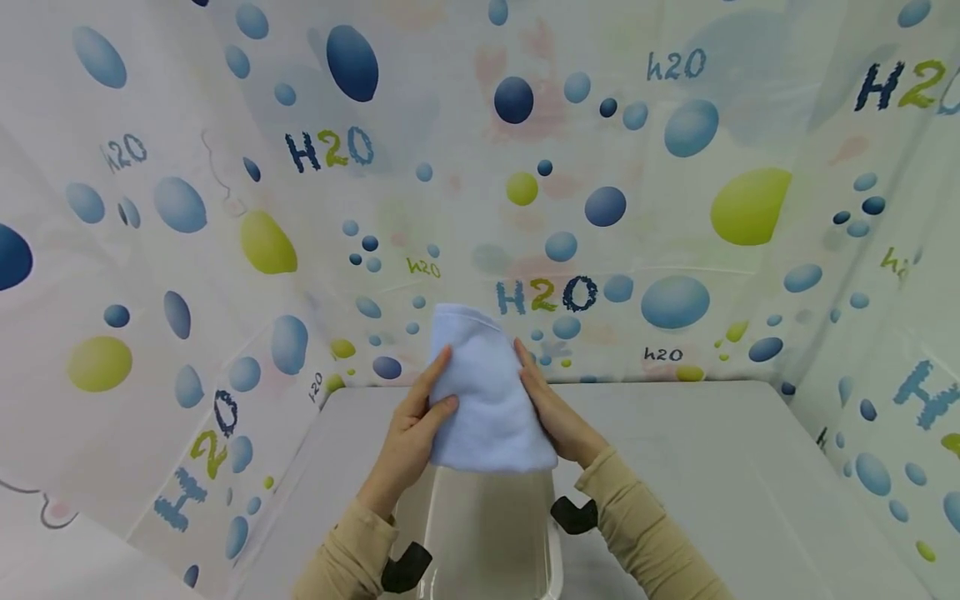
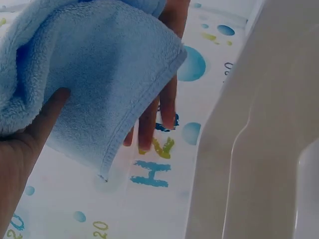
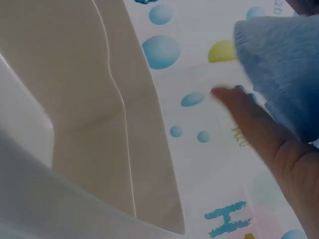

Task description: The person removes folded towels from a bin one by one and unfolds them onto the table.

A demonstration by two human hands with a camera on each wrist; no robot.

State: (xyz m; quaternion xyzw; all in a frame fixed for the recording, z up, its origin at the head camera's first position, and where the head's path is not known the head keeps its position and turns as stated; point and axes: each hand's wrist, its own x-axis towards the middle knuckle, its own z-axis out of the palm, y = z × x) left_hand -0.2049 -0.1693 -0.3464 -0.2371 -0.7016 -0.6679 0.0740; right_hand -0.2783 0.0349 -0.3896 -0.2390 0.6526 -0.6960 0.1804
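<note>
A light blue terry towel [image 1: 487,392], folded over, is held up above the white tub. My left hand [image 1: 416,433] grips its left side, with the thumb on the near face. In the left wrist view that thumb [image 2: 50,112] lies against the towel [image 2: 107,74], whose stitched edge hangs to a corner. My right hand [image 1: 558,408] is along the towel's right side with its fingers straight. The right wrist view has a finger or thumb [image 3: 259,122] stretched out beside the towel [image 3: 289,69]; the rest of that hand is mostly out of frame.
Below the hands stands a glossy white tub [image 1: 557,550] with a raised rim, on a white tabletop [image 1: 675,500]. A curtain [image 1: 465,208] printed with blue and green bubbles and H2O lettering encloses the back and sides. Black pieces [image 1: 407,568] sit at both wrists.
</note>
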